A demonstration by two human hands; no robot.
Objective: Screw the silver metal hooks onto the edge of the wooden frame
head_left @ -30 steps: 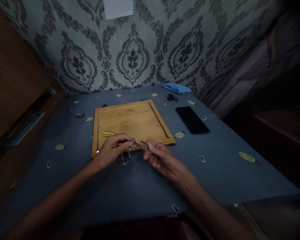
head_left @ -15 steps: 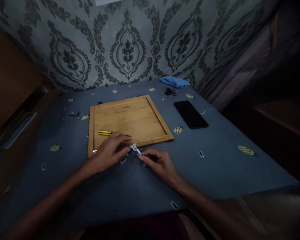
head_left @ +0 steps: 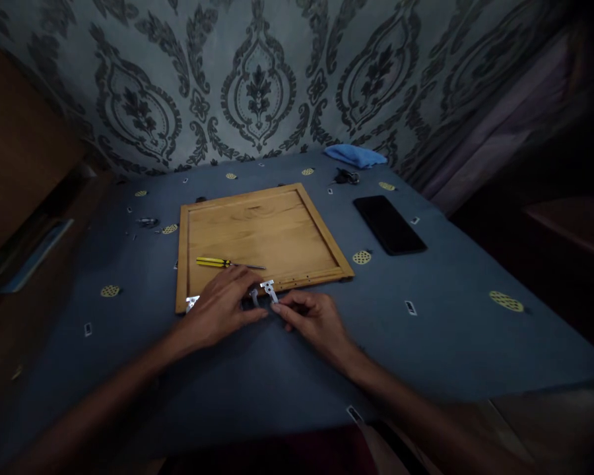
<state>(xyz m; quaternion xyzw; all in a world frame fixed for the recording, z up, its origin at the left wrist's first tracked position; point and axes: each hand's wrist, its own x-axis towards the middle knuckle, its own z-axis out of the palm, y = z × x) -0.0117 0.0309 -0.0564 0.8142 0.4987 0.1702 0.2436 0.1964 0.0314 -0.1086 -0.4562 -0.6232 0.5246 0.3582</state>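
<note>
My right hand (head_left: 314, 321) pinches the lower end of a shiny metal hinge (head_left: 269, 289) between thumb and fingertips. The hinge's wide, holed end points up beside the near edge of a wooden panel (head_left: 257, 227). My left hand (head_left: 222, 305) reaches over that edge, thumb and forefinger apart. A second small metal piece (head_left: 255, 297) shows between them; whether the curled fingers grip it is unclear. Behind the left hand, a yellow-handled screwdriver (head_left: 214, 262) lies on the panel. Another metal hinge plate (head_left: 192, 303) sits at the panel's near left corner, partly covered by my left wrist.
A black phone (head_left: 389, 224) lies right of the panel on the blue tablecloth (head_left: 455, 343). Dark keys (head_left: 346, 177) and a blue cloth (head_left: 355, 156) are at the back right. Small metal parts (head_left: 147, 222) lie left of the panel. A patterned wall (head_left: 202, 79) stands behind.
My left thumb has moved away from the hinge, leaving a gap where the second metal piece shows. The hinge in my right hand has turned more upright. The view has shifted slightly.
</note>
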